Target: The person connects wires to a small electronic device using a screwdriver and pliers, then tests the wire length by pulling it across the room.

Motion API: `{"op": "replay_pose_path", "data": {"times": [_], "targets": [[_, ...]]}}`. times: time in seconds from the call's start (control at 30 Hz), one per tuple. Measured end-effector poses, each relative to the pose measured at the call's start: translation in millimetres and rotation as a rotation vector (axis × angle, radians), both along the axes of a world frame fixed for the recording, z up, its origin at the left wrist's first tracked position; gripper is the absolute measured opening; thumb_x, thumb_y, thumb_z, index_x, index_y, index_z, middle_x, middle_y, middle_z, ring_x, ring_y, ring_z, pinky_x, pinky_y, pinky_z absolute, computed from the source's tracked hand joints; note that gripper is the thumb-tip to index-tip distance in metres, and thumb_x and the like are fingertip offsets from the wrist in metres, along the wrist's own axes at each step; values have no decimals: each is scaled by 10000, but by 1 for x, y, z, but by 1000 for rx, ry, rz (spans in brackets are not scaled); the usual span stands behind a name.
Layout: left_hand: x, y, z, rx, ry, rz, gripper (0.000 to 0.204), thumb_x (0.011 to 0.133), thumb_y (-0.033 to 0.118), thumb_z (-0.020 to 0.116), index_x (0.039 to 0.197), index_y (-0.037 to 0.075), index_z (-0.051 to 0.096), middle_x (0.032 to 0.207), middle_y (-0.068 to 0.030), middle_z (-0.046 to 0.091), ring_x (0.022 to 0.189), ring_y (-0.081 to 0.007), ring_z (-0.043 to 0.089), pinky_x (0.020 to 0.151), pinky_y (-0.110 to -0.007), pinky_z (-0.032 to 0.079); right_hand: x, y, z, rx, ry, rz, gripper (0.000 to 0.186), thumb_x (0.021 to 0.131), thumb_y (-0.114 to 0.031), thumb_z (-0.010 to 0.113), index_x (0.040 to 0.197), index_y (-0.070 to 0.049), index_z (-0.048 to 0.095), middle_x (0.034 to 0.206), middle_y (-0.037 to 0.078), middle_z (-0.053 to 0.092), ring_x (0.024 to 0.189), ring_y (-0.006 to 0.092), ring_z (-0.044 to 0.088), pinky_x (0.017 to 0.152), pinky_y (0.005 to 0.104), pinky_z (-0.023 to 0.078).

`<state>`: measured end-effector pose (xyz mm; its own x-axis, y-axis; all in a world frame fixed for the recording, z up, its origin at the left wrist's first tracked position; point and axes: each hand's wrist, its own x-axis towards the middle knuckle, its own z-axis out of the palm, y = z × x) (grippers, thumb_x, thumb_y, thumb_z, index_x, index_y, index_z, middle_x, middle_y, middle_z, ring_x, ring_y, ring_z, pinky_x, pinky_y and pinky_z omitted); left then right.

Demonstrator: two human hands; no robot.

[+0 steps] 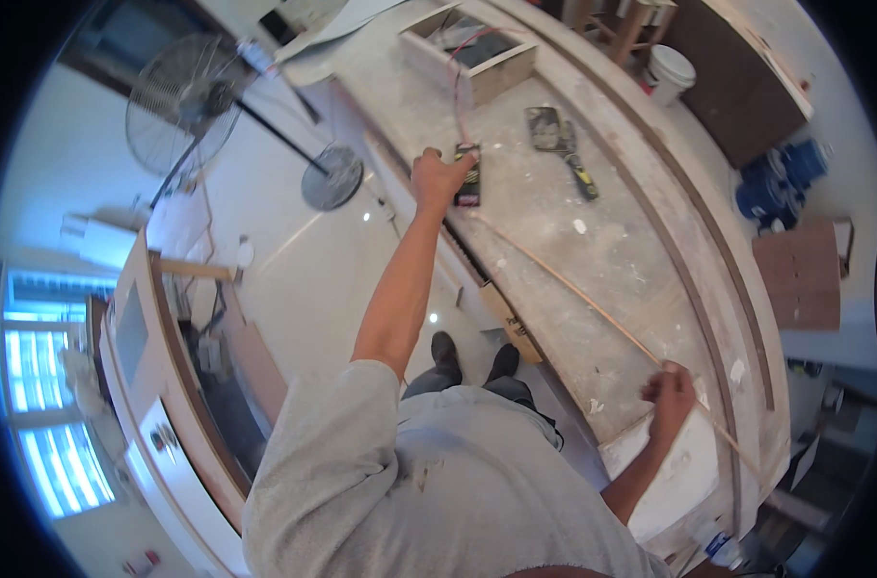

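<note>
My left hand (pixel 440 179) reaches to the far part of the worktop and is closed on the left side of a small black box (pixel 468 183) with coloured markings. A thin wooden strip (pixel 573 290) starts just below the box and runs diagonally toward the near right. My right hand (pixel 672 393) is curled around the strip near its lower right part; the strip passes partly behind the fingers. To the right of the box lie a wide-bladed putty knife (pixel 544 129) and a tool with a black and yellow handle (pixel 580 176).
A wooden tray-like box (pixel 501 79) with a red cord stands at the worktop's far end. Curved raised strips (pixel 641 197) edge the dusty worktop (pixel 617 236) on the right. A pedestal fan (pixel 207 96) stands on the floor to the left. A white bucket (pixel 668 73) is beyond the worktop.
</note>
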<state>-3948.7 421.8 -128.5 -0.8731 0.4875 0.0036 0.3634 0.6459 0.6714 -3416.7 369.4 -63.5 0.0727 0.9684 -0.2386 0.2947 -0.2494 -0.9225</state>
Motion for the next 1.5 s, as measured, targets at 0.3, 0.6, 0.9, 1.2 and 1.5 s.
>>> {"op": "replay_pose_path", "data": {"times": [0.3, 0.6, 0.9, 1.2, 1.5], "targets": [[-68, -309, -74, -248, 35, 313, 738, 750, 631, 784, 1065, -33, 720, 1022, -239, 724, 958, -378, 705, 837, -453, 557, -211, -77, -21, -150, -101, 1101, 210, 907, -194, 722, 1022, -18, 726, 749, 119, 718, 673, 168, 705, 639, 311, 554], [-125, -500, -218, -441, -264, 412, 596, 737, 549, 816, 928, -12, 752, 891, -245, 733, 895, -387, 730, 805, -454, 575, -354, -139, -121, -223, -291, 1168, 282, 903, -290, 699, 975, -19, 727, 740, 187, 703, 683, 312, 709, 676, 394, 552], [-318, -442, -232, -331, -430, 96, 547, 783, 521, 769, 923, -7, 764, 897, -237, 736, 901, -375, 733, 831, -442, 580, -576, -186, -208, -90, -487, 1020, 286, 886, -292, 708, 937, -11, 723, 790, 209, 707, 746, 379, 702, 726, 449, 550], [-412, -481, -291, -717, -660, -305, 684, 796, 689, 650, 976, 42, 779, 1056, -224, 733, 1037, -407, 687, 922, -488, 541, -631, -175, -227, -242, -501, 982, 253, 884, -217, 639, 948, 15, 718, 819, 181, 701, 737, 340, 703, 702, 446, 558], [-406, -510, -265, -623, -382, -491, 897, 812, 786, 571, 1322, 51, 648, 1331, -264, 624, 1287, -416, 568, 1091, -486, 442, -741, -116, -334, -310, -659, 1123, 333, 893, -312, 649, 1051, -43, 765, 865, 162, 759, 865, 321, 746, 822, 433, 579]]}}
